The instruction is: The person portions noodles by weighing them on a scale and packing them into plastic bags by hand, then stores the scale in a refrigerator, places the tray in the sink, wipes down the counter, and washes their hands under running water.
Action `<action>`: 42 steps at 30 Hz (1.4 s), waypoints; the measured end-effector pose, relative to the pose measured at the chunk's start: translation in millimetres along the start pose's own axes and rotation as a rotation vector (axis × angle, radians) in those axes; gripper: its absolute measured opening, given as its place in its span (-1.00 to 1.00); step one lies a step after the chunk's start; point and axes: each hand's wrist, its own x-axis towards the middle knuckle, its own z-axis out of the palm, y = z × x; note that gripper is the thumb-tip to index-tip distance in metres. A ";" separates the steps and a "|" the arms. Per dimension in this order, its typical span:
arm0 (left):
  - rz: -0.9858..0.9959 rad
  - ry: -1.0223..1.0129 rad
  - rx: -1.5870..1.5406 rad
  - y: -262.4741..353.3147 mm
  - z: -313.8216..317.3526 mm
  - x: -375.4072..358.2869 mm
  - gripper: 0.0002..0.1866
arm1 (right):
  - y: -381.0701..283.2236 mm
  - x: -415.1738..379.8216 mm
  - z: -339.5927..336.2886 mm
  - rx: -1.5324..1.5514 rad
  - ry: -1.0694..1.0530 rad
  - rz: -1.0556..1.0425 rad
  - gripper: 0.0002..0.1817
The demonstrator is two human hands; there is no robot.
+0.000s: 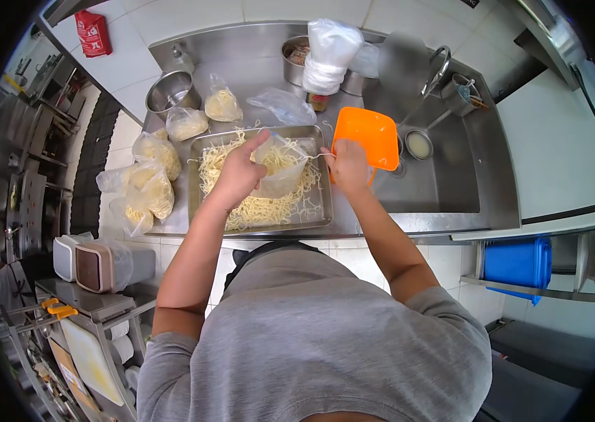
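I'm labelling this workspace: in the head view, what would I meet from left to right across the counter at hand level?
Noodle-filled bags → left hand → clear open bag → right hand → round vessel in the sink.

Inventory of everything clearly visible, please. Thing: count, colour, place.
noodles: uncounted, pale yellow, in tray
tray: 1, silver, on counter
open bag: 1, clear, above noodles
filled bags: several, clear, left and beyond tray
flat bag: 1, clear, beyond tray
tub: 1, orange, right of tray
pots: at least 2, silver, back of counter
bag stack: 1, white, back of counter
sink: 1, silver, right
tap: 1, silver, behind sink
packet: 1, red, upper left
large bin: 1, blue, lower right
shirt: 1, grey, bottom centre
left hand: 1, bare, at open bag
right hand: 1, bare, at tub
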 end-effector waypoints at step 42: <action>0.117 0.117 -0.132 18.9 -115.3 46.2 -0.34 | -136.2 81.2 -72.1 0.846 0.246 -0.042 -0.82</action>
